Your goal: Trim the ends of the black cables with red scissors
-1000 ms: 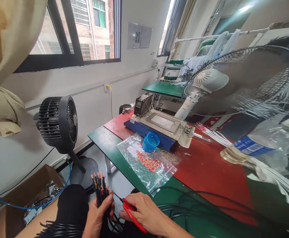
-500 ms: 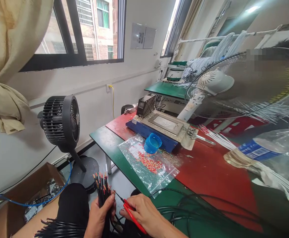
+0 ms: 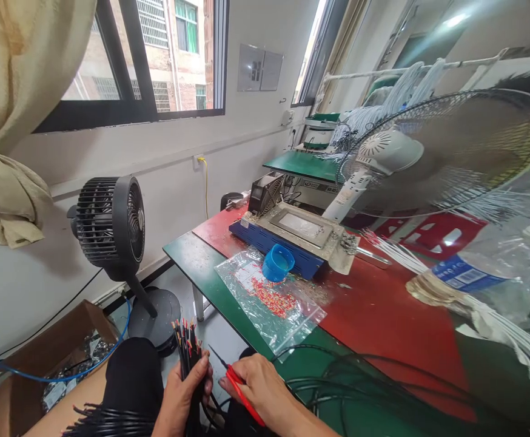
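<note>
A cardboard box sits on the floor at lower left, holding shiny plastic packets whose contents are too small to make out. On the bench a clear zip bag lies flat, with many small red and yellow bits spread over its middle; whether they are inside it or on top, I cannot tell. A blue cup stands at the bag's far edge, just beside a blue-sided machine, and what it holds is unclear. The machine's rectangular tray shows a pale, silvery surface. A clear bottle with a blue label lies near white cables at right.

The left hand is closed round a bundle of black cables, held above the lap with stripped red and coppery ends pointing up. The right hand is wrapped round a red-handled tool, its dark tip aimed at the bundle, just beside the left thumb.

Half a second ago that tip reached closer to the thumb; now a small gap shows. The cup, bag and bits keep their places, while the view has shifted slightly
</note>
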Motion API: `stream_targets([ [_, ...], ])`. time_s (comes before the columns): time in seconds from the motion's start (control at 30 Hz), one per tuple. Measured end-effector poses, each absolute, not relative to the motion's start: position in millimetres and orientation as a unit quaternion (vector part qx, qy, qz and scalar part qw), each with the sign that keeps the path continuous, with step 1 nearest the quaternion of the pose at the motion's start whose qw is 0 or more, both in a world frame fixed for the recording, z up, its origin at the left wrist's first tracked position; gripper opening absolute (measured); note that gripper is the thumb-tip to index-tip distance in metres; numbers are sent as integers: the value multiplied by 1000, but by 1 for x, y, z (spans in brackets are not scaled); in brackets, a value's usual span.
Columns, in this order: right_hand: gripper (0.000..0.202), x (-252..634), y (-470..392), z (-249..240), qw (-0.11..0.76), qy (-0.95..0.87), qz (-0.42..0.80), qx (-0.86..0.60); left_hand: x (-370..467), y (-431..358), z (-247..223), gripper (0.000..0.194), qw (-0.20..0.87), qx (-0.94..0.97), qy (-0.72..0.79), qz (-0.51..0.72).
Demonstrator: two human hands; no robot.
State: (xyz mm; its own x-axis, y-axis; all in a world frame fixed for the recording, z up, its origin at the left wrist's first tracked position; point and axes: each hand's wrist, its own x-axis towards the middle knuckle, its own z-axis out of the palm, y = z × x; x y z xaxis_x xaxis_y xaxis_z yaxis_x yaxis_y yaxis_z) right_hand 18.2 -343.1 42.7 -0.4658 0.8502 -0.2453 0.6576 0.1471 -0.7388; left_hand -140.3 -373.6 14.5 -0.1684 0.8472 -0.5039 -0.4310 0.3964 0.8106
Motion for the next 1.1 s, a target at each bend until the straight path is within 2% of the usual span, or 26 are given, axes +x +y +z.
stream_targets([
  [0.13, 52, 20, -339, 42, 195, -595, 619, -475, -143, -378, 19, 51, 652, 213, 528, 500],
  [0.27, 56, 20, -338, 43, 255, -491, 714, -430, -140, -383, 26, 47, 678, 250, 504, 474],
  [0.57, 47, 21, -341, 46, 238, -472, 752, -393, -133, -382, 30, 46, 668, 258, 529, 455],
  [0.67, 48, 20, -342, 46, 229, -456, 778, -367, -134, -382, 28, 44, 659, 274, 536, 451],
  [0.83, 53, 17, -341, 44, 279, -400, 786, -380, -136, -383, 25, 41, 680, 293, 503, 446],
  [1.1, 49, 21, -340, 44, 249, -438, 778, -375, -134, -384, 22, 38, 677, 272, 512, 452],
])
